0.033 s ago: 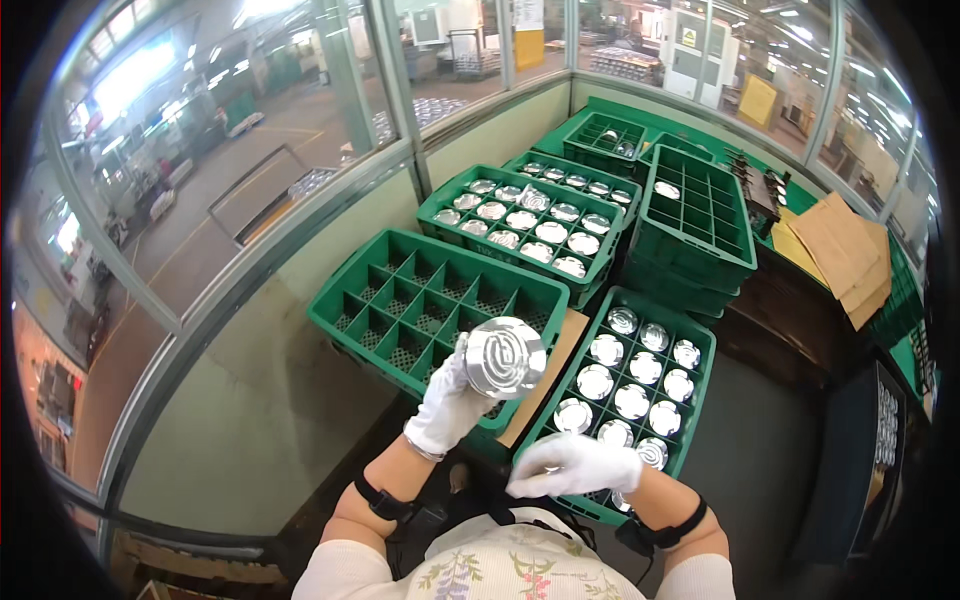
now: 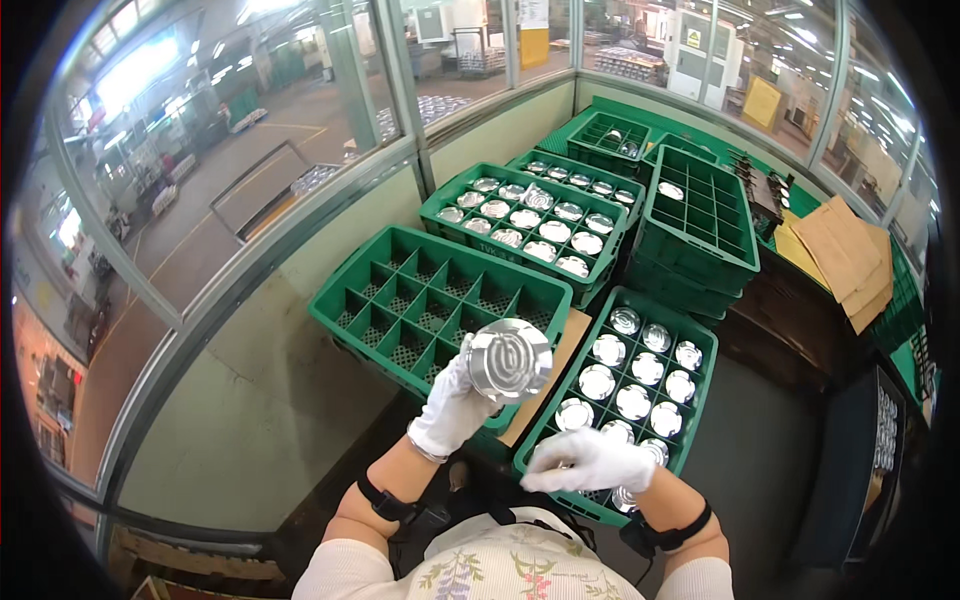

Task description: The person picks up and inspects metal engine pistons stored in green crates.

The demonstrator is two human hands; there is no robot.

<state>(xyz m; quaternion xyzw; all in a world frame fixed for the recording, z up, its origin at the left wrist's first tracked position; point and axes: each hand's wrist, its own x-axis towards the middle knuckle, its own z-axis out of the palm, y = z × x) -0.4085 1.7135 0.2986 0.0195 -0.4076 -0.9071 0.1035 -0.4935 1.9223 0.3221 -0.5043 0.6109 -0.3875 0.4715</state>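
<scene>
My left hand, in a white glove, is closed round the side of a shiny round metal part. Its flat face, marked with curved rings, is turned up. The part is held above the near right corner of a green divided crate whose visible compartments hold no parts. My right hand, also gloved, hovers over the near end of a second green crate. Its fingers are loosely bent with a gap by the thumb, and nothing shows in them. Rows of similar round metal parts sit in that crate, partly covered by the hand.
Further back stands another green crate full of round parts. A stack of green crates rises at the right, its top one holding one part. Brown cardboard lies on the right-hand bench. Window frames and a pale wall panel bound the left side.
My right hand has shifted slightly right and up over the filled crate. The metal part in my left hand is nearly where it was, a touch further right.
</scene>
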